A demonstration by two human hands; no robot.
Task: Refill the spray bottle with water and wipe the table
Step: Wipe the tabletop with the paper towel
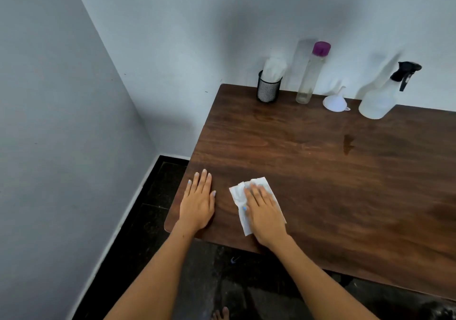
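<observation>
Wood grain ran dark and brown across the table point(320, 171), whose near left corner was rounded and hung over a black tiled floor point(158, 196). Its far edge met the pale wall point(172, 35), and its left edge stood apart from the side wall, with a strip of floor between them. Most of the tabletop lay bare from the middle out to the right, with only a small wet streak point(348, 144) darkening the surface there.

Near the front left corner, the left hand point(198, 202) rested flat on the wood, fingers straight and close together, holding nothing. Just beside it, the right hand point(265, 211) pressed flat on a white paper towel point(238, 196), fingers extended over the sheet (its crumpled edges showed to the left of the hand and beyond the fingertips). The two hands were near each other but apart.

Along the far edge stood a row of things, well apart from the hands. A black mesh cup point(268, 90) held folded white paper towels. Beside it rose a tall, clear, slender bottle point(308, 77) with a purple cap. To its right a small white funnel point(335, 101) sat mouth down, spout upward. Farther right stood the translucent spray bottle point(378, 98), upright, its black trigger head on top, close to the wall.
</observation>
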